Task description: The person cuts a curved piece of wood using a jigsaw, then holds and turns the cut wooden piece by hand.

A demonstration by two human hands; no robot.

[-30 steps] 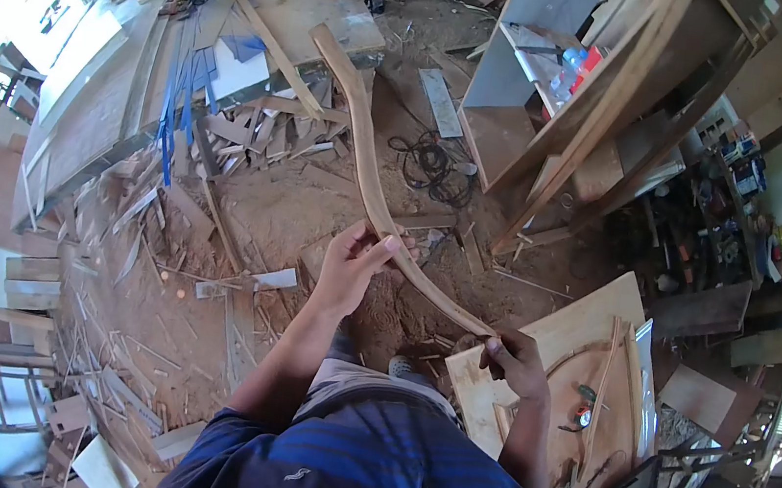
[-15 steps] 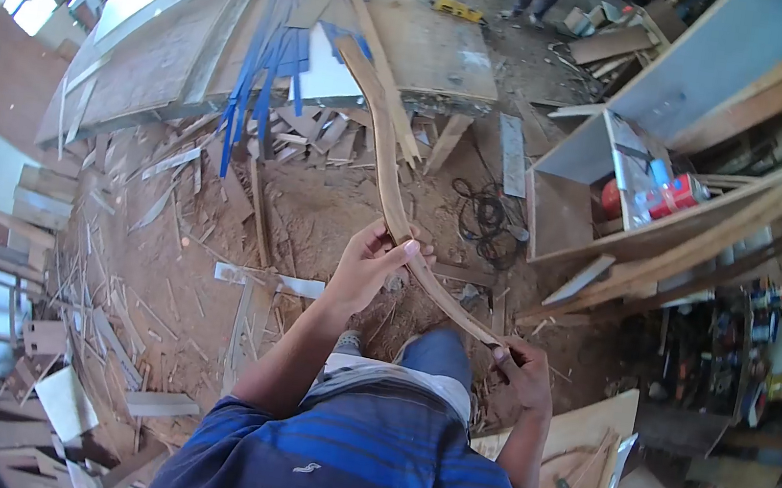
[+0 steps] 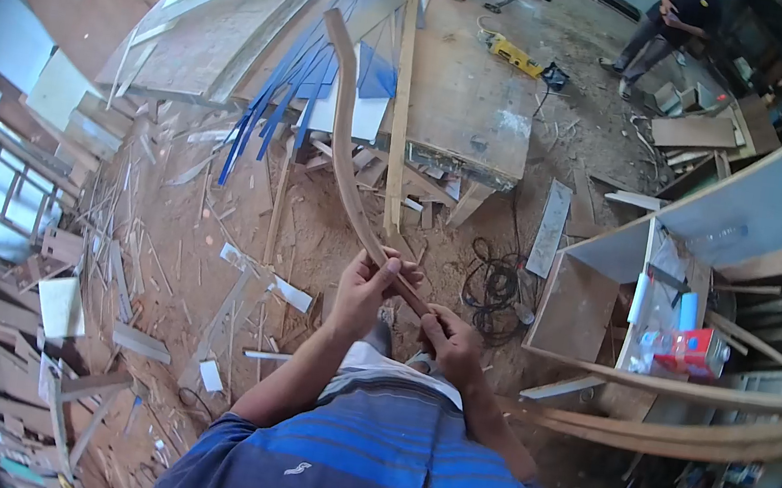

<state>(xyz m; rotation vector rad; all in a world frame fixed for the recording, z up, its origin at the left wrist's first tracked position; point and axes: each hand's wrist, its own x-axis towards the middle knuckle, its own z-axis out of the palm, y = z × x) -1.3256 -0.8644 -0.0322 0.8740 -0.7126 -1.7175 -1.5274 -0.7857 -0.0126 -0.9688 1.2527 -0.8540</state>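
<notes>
A long, curved strip of wood (image 3: 345, 149) slants up and away in front of my body, its far end over the workbench. My left hand (image 3: 369, 291) is closed around its lower part, thumb on top. Close beside it, my right hand (image 3: 453, 344) grips the near end of the strip. Beyond the strip, blue strips (image 3: 284, 82) and a white sheet (image 3: 361, 114) lie on the wooden workbench (image 3: 462, 120).
A yellow power tool (image 3: 513, 55) sits on the bench. Coiled black cable (image 3: 495, 292) lies on the dirt floor among wood scraps. To the right stands an open wooden cabinet frame (image 3: 575, 313) with a red container (image 3: 688, 350). Another person (image 3: 671, 29) stands at the back right.
My right hand has moved left, closer to my left hand, and the wood strip now points more steeply away. The view has shifted, showing more of the person at the back.
</notes>
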